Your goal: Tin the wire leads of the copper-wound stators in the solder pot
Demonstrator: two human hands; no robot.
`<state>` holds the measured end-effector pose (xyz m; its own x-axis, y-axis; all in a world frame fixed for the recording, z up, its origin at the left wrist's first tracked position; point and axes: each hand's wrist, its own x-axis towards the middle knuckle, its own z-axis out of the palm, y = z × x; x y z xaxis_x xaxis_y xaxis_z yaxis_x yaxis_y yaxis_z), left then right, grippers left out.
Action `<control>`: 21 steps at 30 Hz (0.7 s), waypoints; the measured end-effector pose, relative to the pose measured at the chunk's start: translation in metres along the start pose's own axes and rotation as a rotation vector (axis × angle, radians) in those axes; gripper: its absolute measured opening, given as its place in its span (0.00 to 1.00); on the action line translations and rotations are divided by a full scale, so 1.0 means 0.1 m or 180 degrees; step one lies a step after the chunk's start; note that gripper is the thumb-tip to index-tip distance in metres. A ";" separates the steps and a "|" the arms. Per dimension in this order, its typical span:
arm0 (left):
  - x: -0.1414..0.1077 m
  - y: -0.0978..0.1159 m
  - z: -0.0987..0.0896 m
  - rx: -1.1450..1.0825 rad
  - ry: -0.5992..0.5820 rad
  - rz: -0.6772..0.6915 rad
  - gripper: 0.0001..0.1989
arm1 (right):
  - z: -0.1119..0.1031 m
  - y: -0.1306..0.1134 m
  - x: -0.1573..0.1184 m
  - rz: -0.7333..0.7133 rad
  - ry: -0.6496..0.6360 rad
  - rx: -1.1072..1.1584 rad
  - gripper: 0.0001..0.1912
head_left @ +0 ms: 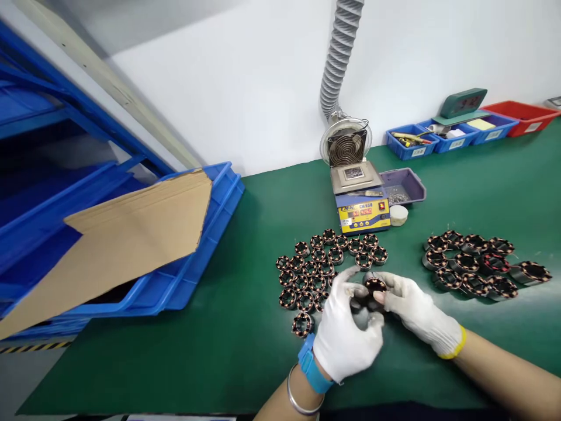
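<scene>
Both hands wear white gloves and meet at one copper-wound ring (376,285) above the green table. My right hand (412,304) pinches the ring from the right, with a bare thumb tip on its rim. Curled round the left side of the same ring is my left hand (348,330), its fingertips touching it. Several similar rings (305,301) stand in a group left of and behind my left hand. Another group of rings (475,283), some larger, stands to the right, one with red winding.
A yellow and blue heating unit (363,216) stands behind the rings, below a grey duct (342,52). Beside it are a purple tray (414,187) and white round tub (398,216). Blue bins (412,153) line the wall; cardboard (144,228) lies over a blue crate (219,234) at left.
</scene>
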<state>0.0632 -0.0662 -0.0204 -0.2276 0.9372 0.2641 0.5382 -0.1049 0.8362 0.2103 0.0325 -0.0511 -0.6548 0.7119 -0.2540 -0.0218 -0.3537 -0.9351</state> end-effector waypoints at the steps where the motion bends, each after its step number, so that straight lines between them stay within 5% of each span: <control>1: 0.00 -0.01 0.02 0.0236 0.0134 0.0073 0.37 | 0.00 -0.01 -0.01 0.0037 -0.0080 -0.0036 0.30; 4: 0.03 -0.07 0.04 0.0662 0.0075 0.0389 0.39 | 0.02 -0.01 -0.04 0.0070 -0.0372 -0.0146 0.25; 8: 0.07 -0.19 0.05 0.0334 -0.0062 0.0295 0.27 | 0.06 0.00 -0.07 0.0193 -0.0567 -0.0429 0.24; 13: 0.07 -0.25 0.06 0.0288 0.0471 -0.0206 0.27 | 0.07 -0.03 -0.12 0.0106 0.0024 -0.1265 0.38; 17: 0.06 -0.24 0.07 0.0430 0.0502 0.0004 0.26 | 0.06 -0.03 -0.17 -0.0698 0.0691 -0.2479 0.24; 21: 0.06 -0.19 0.07 0.0525 0.0452 -0.0027 0.24 | -0.03 -0.01 -0.17 -0.1179 0.0688 -0.2930 0.18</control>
<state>0.0568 -0.0561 -0.0382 -0.3385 0.8804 0.3322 0.6585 -0.0305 0.7519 0.2238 0.0227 -0.0464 -0.5722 0.8086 0.1365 0.4544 0.4512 -0.7681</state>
